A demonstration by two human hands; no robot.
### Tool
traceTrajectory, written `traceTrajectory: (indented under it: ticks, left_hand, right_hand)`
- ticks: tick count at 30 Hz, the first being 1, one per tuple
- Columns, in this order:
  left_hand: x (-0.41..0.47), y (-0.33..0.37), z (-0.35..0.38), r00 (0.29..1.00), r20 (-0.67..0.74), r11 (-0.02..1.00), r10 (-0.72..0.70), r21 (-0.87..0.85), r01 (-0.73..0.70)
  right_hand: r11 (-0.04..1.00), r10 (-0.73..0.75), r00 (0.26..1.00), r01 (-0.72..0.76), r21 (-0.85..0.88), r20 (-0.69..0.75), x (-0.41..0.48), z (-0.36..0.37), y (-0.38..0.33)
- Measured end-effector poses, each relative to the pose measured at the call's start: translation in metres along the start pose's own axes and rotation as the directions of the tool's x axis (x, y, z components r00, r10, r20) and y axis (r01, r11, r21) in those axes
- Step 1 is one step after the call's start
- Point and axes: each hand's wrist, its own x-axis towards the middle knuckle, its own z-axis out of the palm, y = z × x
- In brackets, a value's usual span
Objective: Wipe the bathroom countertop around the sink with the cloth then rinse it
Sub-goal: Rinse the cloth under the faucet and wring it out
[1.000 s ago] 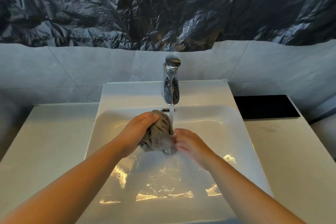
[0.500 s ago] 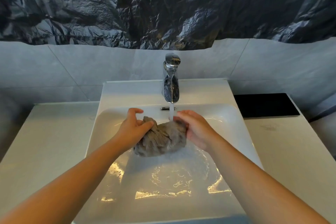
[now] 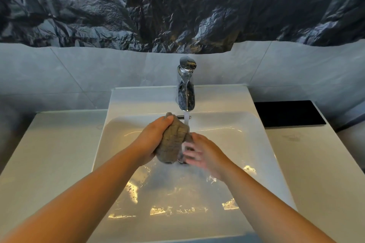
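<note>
Cloth (image 3: 173,140) now bunched upright in left hand (image 3: 153,140) grip under tap stream, right hand (image 3: 201,154) blurred, fingers apart beside it

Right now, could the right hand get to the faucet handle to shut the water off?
Probably yes. The right hand is at the cloth just below the spout, and nothing stands between it and the faucet handle; the left hand grips the cloth.

right hand (image 3: 203,154) fingers: motion-blurred, grip unclear
cloth (image 3: 173,142) lower end: hidden behind both hands
forearms: cut by bottom edge
</note>
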Motion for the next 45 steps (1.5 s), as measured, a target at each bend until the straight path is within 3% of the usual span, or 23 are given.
traceTrajectory:
  ticks: [2, 5, 9, 11, 15, 19, 21, 24, 26, 29, 31, 34, 36, 39, 40, 45]
  left_hand:
    - [0.003, -0.001, -0.003, 0.999, -0.037, 1.000, 0.015, 0.010, -0.015]
    - [0.008, -0.008, -0.006, 0.988, -0.149, 0.997, -0.032, 0.071, 0.043]
    - [0.015, -0.018, -0.002, 0.961, -0.276, 0.880, 0.007, 0.459, 0.125]
    - [0.016, -0.017, 0.003, 0.977, -0.212, 0.857, 0.022, 0.508, 0.091]
    - [0.016, -0.020, 0.005, 1.000, -0.023, 0.942, -0.001, 0.336, 0.009]
    - [0.026, -0.024, 0.003, 0.982, -0.163, 0.995, -0.091, 0.015, 0.094]
    - [0.032, -0.023, 0.005, 0.972, -0.212, 0.994, -0.104, -0.063, 0.093]
    - [0.034, -0.025, 0.009, 0.964, -0.242, 0.993, -0.111, -0.073, 0.096]
    - [0.032, -0.027, 0.016, 0.952, -0.291, 0.995, -0.092, -0.001, 0.096]
    - [0.028, -0.025, 0.026, 0.919, -0.393, 0.976, -0.023, 0.190, 0.106]
    - [0.028, -0.029, 0.028, 0.950, -0.304, 0.993, -0.077, 0.067, 0.101]
    - [0.026, -0.035, 0.020, 0.977, -0.163, 0.974, -0.138, -0.203, 0.103]
    - [0.026, -0.040, 0.015, 0.968, -0.222, 0.978, -0.118, -0.194, 0.075]
    - [0.024, -0.039, 0.014, 0.911, -0.402, 0.995, -0.097, -0.064, 0.078]
    - [0.024, -0.037, 0.014, 0.908, -0.404, 0.994, -0.107, -0.037, 0.101]
    - [0.019, -0.028, 0.011, 0.952, -0.099, 0.938, -0.288, -0.230, 0.260]
  right_hand:
    - [0.986, -0.039, 0.999, 0.033, 0.162, 0.032, -0.002, 0.002, 0.002]
    - [0.984, -0.153, 0.986, 0.157, 0.082, -0.060, 0.002, 0.002, -0.006]
    - [0.963, -0.245, 0.966, 0.252, 0.097, -0.080, 0.006, 0.005, -0.025]
    - [0.950, -0.264, 0.961, 0.275, 0.152, -0.088, 0.007, 0.007, -0.036]
    - [0.937, -0.281, 0.955, 0.294, 0.188, -0.092, 0.006, 0.006, -0.045]
    - [0.969, -0.231, 0.960, 0.211, -0.129, -0.159, 0.008, 0.005, -0.031]
    - [0.986, -0.158, 0.972, 0.146, -0.082, -0.174, 0.008, 0.007, -0.020]
    - [0.981, -0.072, 0.994, 0.087, 0.173, -0.087, 0.006, 0.012, -0.013]
    - [0.990, -0.095, 0.994, 0.100, 0.098, -0.056, 0.007, 0.015, -0.010]
    - [0.979, -0.175, 0.956, 0.143, -0.144, -0.236, 0.011, 0.017, -0.008]
    - [0.972, -0.207, 0.924, 0.156, -0.175, -0.322, 0.013, 0.013, -0.008]
    - [0.983, -0.182, 0.954, 0.176, -0.047, -0.236, 0.008, 0.010, -0.013]
    - [0.982, -0.184, 0.966, 0.173, -0.074, -0.181, 0.006, 0.009, -0.012]
    - [0.966, -0.251, 0.936, 0.226, -0.125, -0.247, 0.007, 0.010, -0.007]
    - [0.964, -0.262, 0.930, 0.239, -0.120, -0.256, 0.006, 0.011, -0.006]
    - [0.963, -0.268, 0.953, 0.260, -0.077, -0.141, -0.003, 0.010, -0.007]
